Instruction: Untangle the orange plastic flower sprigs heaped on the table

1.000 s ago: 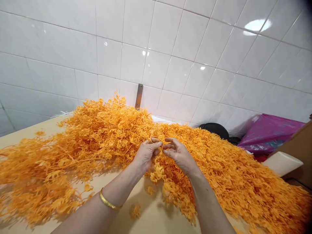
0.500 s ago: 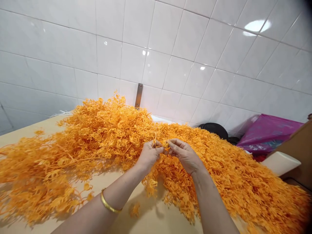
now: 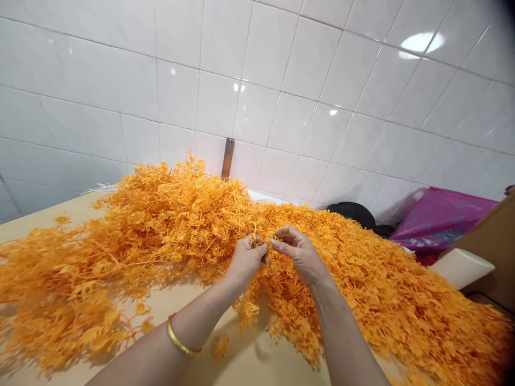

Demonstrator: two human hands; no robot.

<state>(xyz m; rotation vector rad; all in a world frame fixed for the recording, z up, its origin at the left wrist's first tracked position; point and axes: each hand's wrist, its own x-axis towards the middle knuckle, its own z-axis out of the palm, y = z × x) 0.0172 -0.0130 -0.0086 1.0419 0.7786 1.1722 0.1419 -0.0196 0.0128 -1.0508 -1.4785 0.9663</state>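
Pinching strands of tangled orange plastic sprigs [image 3: 257, 241], the left hand [image 3: 246, 261] and right hand [image 3: 300, 254] nearly meet, thumbs pressed against fingertips. A thin gold bangle [image 3: 179, 336] circles the left wrist. The sprigs heap across a pale tan tabletop [image 3: 257, 343] from 9 to 3 o'clock; a magenta plastic bag [image 3: 442, 222] sits at 2 o'clock, below white wall tiles [image 3: 257, 91].

An orange strand [image 3: 263, 239], pinched between left hand [image 3: 245, 262] and right hand [image 3: 300, 254], is too fine to make out; forearms [image 3: 346, 338] and orange sprigs [image 3: 120, 257] run off the frame; a dark round object [image 3: 354, 213] sits half hidden at right.
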